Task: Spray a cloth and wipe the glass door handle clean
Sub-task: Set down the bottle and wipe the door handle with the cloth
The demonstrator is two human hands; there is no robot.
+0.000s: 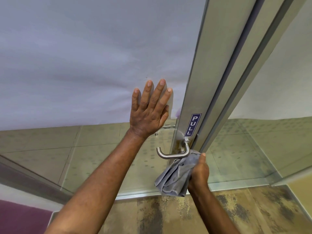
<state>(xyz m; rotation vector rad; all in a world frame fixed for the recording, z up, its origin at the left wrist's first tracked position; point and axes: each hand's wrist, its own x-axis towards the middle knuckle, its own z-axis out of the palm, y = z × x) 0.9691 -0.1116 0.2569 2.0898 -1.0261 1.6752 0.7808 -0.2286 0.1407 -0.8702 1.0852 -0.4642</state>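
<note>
A brushed steel lever handle (172, 155) sticks out to the left from the metal door frame (200, 92), just under a blue PULL sticker (192, 124). My right hand (199, 173) grips a crumpled grey cloth (177, 178) and holds its upper end against the frame right below the handle's base. My left hand (150, 110) lies flat on the frosted glass panel (84, 65) with fingers spread and straight, up and left of the handle. No spray bottle is in view.
A second metal frame and glass pane (276, 92) stand to the right of the door edge. Tiled floor (236, 213) with dark blotches lies below. A purple surface (20, 217) shows at the bottom left corner.
</note>
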